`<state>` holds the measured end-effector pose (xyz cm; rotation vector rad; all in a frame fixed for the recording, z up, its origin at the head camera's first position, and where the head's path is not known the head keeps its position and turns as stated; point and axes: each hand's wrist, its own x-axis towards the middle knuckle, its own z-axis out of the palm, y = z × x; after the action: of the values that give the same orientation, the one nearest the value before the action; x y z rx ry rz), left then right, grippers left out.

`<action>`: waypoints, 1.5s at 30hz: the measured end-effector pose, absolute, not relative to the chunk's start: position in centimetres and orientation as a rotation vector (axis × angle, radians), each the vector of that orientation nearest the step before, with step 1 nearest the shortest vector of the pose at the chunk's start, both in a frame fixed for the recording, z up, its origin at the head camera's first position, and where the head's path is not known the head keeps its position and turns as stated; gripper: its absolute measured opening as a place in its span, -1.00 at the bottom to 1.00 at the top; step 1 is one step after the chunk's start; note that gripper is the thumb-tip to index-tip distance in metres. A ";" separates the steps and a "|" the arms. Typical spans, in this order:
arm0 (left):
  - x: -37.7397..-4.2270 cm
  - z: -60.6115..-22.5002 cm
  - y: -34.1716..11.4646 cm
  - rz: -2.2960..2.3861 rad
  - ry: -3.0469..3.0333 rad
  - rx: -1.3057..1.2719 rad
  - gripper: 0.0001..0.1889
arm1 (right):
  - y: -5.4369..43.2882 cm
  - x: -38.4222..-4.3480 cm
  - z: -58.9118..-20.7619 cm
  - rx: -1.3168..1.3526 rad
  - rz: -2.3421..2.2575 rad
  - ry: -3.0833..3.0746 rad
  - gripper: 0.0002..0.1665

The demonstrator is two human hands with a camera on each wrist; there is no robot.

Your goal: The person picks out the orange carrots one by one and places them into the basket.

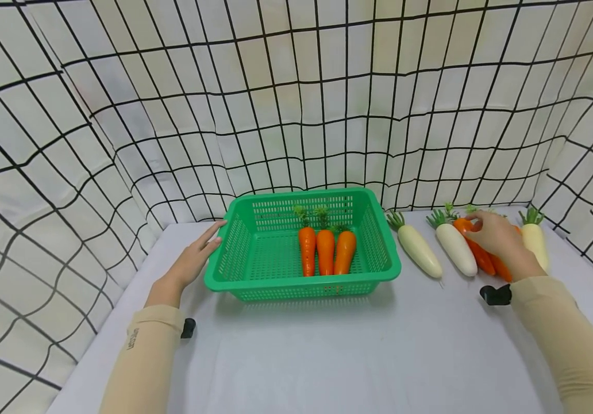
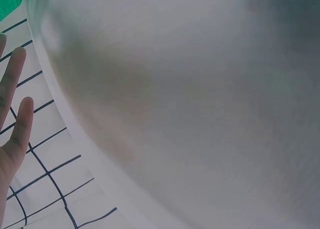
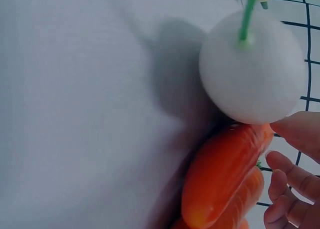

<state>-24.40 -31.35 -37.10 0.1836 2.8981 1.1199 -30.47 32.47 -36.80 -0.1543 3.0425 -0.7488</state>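
Note:
At the right, my right hand (image 1: 500,236) pinches the thick leafy end of an orange carrot (image 1: 477,253) between thumb and fingers. In the right wrist view, the thumb and curled fingers (image 3: 295,186) lie around the top of that carrot (image 3: 212,176). Another carrot (image 1: 501,267) lies right beside it, partly under the hand. A white radish (image 1: 455,247) lies just left of the gripped carrot. My left hand (image 1: 193,261) is at the left rim of a green plastic basket (image 1: 301,282), fingers extended against it. Three carrots (image 1: 326,250) lie in the basket's right half.
A second white radish (image 1: 420,251) lies between the basket and the row of vegetables. A third radish (image 1: 536,244) is at the far right, beyond my right hand. White cloth with a black grid net (image 1: 327,103) walls the back and sides of the white table (image 1: 317,351).

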 end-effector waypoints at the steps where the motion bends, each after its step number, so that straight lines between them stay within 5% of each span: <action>1: -24.4 -37.1 -31.3 1.124 2.898 0.183 -0.32 | 32.5 -30.5 -36.9 -0.140 -0.749 3.035 -0.38; 27: -24.3 -36.9 -31.6 1.115 2.899 0.166 -0.32 | 30.9 -31.7 -37.7 0.039 -0.579 2.998 -0.20; 45: -24.5 -37.0 -31.3 1.118 2.890 0.161 -0.31 | 31.7 -30.8 -36.6 0.071 -0.962 3.084 -0.13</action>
<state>-24.49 -31.30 -37.05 0.1614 2.8899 1.1179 -30.77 31.71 -36.64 0.0712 3.0835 -0.9618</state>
